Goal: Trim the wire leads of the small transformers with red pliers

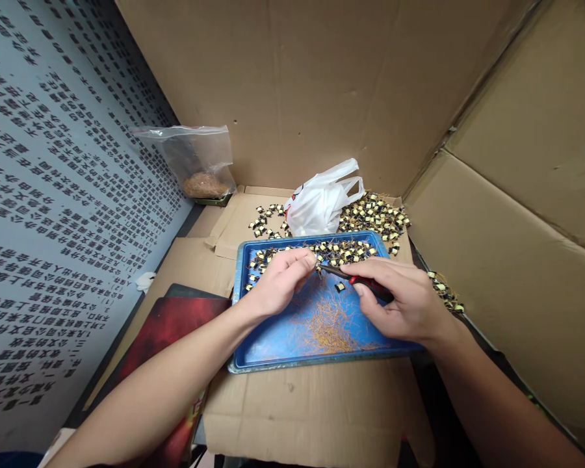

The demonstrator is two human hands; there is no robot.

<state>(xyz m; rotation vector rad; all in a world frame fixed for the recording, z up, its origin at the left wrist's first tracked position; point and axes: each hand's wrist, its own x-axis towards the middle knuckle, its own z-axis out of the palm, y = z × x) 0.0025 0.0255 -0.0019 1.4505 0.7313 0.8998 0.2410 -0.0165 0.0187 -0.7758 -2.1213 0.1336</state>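
Observation:
My left hand (290, 276) pinches a small coil component (318, 262) between thumb and fingertips, over a blue tray (268, 351). Most of that part is hidden by the fingers. In my right hand (402, 296) is a pair of wire cutters (368, 284) with black and red handles, its tip pointing left and meeting the coil component. Just below the cutters, one loose black-and-yellow coil (340, 286) lies in the tray. Nearer me spreads a heap of thin copper-coloured wire clippings (332, 327). Many similar coils with wire ends line the tray's far side.
Behind the tray sit a white plastic bag (316, 205) and a large pile of coils (377, 218). A clear zip bag (202, 162) of copper-coloured wire stands back left. A red-black mat (175, 331) lies left. Cardboard walls (322, 84) enclose the back and right.

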